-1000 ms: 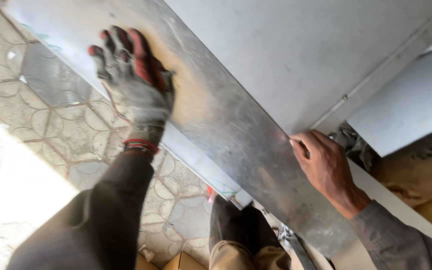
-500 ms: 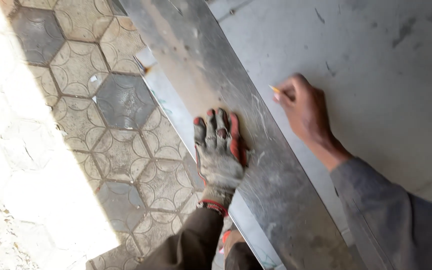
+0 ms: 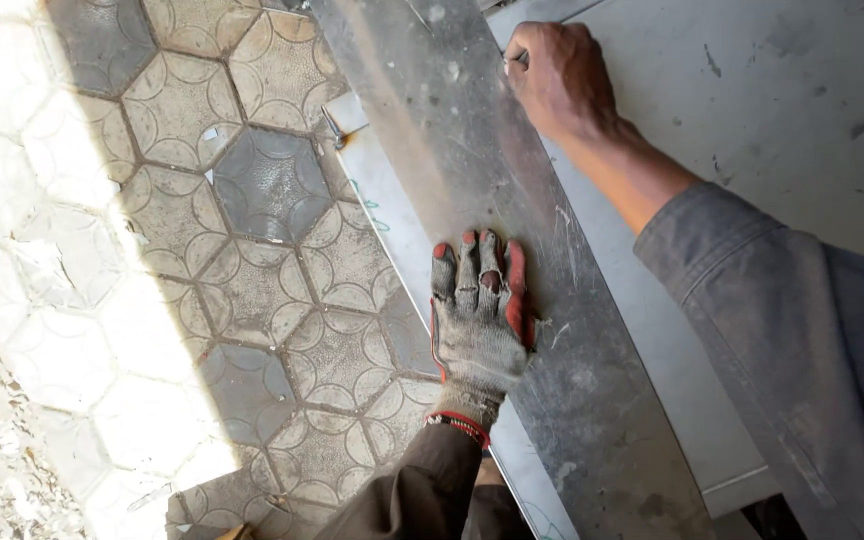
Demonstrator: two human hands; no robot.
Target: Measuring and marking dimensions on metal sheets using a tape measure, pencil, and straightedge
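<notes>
Long grey metal strip (image 3: 512,200), scuffed, dusty, lying flat, diagonal over hexagonal paving.

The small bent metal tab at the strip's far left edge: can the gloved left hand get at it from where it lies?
Probably yes. The left hand lies flat on the metal strip, and the metal tab sits further up the same edge with nothing between them. The right hand is over at the opposite edge.

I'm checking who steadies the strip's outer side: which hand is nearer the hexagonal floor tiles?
Left. The gloved left hand lies flat at the metal strip's edge beside the tiles; the bare right hand is across the strip.
</notes>
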